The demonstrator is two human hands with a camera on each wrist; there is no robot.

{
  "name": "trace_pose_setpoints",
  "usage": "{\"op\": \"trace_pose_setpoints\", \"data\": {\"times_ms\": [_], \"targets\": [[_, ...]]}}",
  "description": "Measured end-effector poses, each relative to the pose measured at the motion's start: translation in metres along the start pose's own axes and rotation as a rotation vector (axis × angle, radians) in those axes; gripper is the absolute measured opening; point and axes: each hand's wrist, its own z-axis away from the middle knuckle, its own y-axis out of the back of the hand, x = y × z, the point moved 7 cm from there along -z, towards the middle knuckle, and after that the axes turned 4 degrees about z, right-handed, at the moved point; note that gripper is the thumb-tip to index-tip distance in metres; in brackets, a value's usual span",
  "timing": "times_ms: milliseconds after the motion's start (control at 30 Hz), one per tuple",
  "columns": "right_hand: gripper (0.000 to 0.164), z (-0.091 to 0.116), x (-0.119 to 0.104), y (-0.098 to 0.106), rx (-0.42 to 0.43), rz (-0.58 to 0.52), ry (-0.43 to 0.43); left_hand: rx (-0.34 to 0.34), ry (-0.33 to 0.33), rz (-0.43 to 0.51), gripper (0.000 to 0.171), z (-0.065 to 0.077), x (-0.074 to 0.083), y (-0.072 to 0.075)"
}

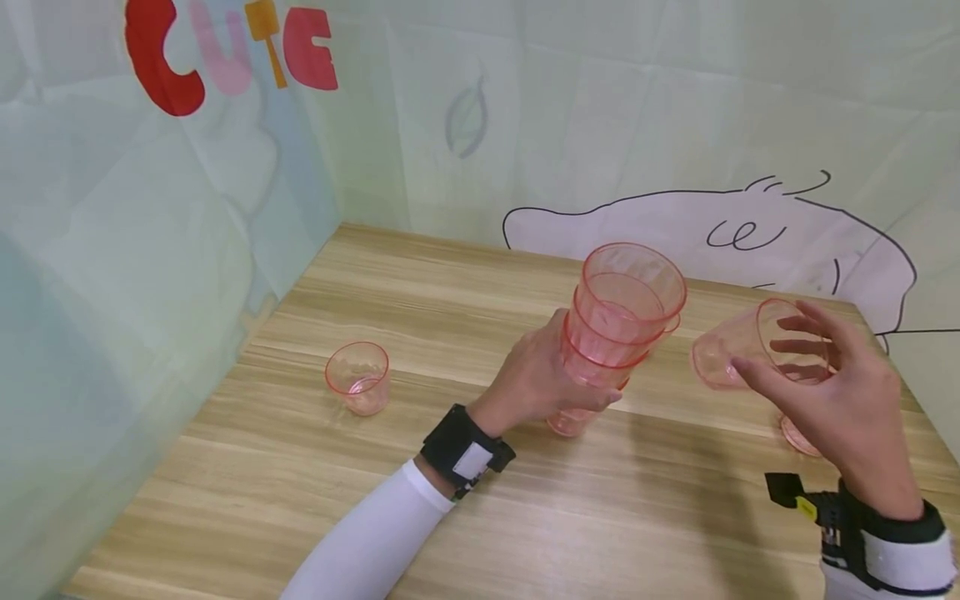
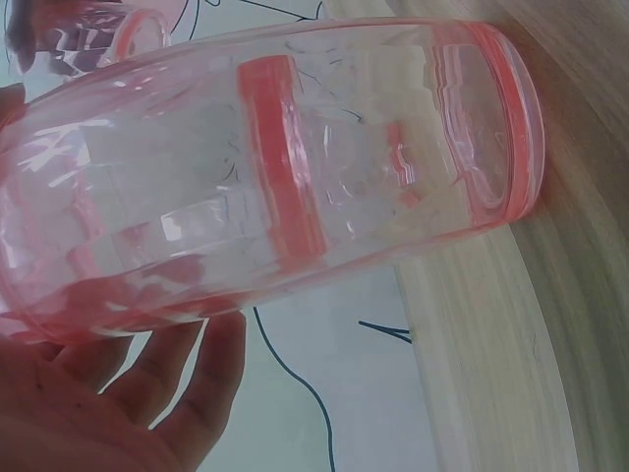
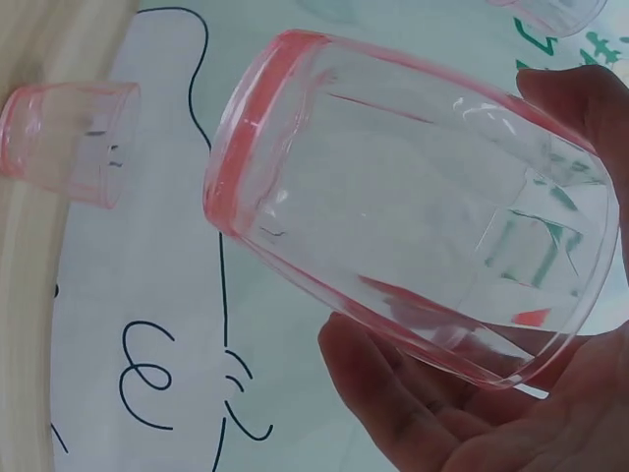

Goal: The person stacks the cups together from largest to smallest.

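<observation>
Nested pink tumblers (image 1: 611,342), over the middle of the wood-grain tabletop (image 1: 435,292), tilted, with the long axis running in the head view from a narrow base at lower left to an open mouth at upper right, mouth facing up. Contact between lowest base and tabletop impossible to tell. Clear rosy walls, faintly faceted, with stronger red-pink along the rims and in thick bands at the bases; at least three rims stepped one above another. Gripped by the left hand (image 1: 543,375), fingers and thumb curled round the walls. Near them on the right, apart, a single pink tumbler (image 1: 720,350), off the tabletop and tipped nearly sideways, base toward the nested ones, mouth toward the palm of the right hand (image 1: 858,400), long axis slanting slightly up to the mouth. Same see-through pink, with a thick red-pink base and bright glints. Pinched at the mouth end between thumb and fingers. Upright on the tabletop to the left, well apart from both hands, another pink tumbler (image 1: 367,400). Beside the right hand, partly hidden by it, a pink cup (image 1: 797,437). Beyond, a pale printed backdrop (image 1: 600,108) with black line drawing.
</observation>
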Motion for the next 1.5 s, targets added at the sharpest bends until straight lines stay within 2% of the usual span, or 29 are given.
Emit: {"op": "trace_pose_setpoints", "data": {"times_ms": [700, 1000, 1233, 1500], "targets": [[0.079, 0.000, -0.019, 0.013, 0.150, -0.149, 0.018, -0.009, 0.002, 0.026, 0.076, 0.000, 0.000, 0.000], [0.075, 0.002, -0.023, 0.017, 0.192, -0.142, 0.034, -0.003, 0.020, 0.031, 0.075, 0.000, -0.001, 0.000], [0.073, 0.002, -0.031, 0.020, 0.213, -0.170, 0.080, 0.010, 0.027, 0.028, 0.073, 0.000, -0.003, -0.001], [0.068, 0.001, -0.036, 0.025, 0.266, -0.234, 0.094, 0.007, 0.022, 0.045, 0.072, 0.000, -0.003, -0.001]]}}
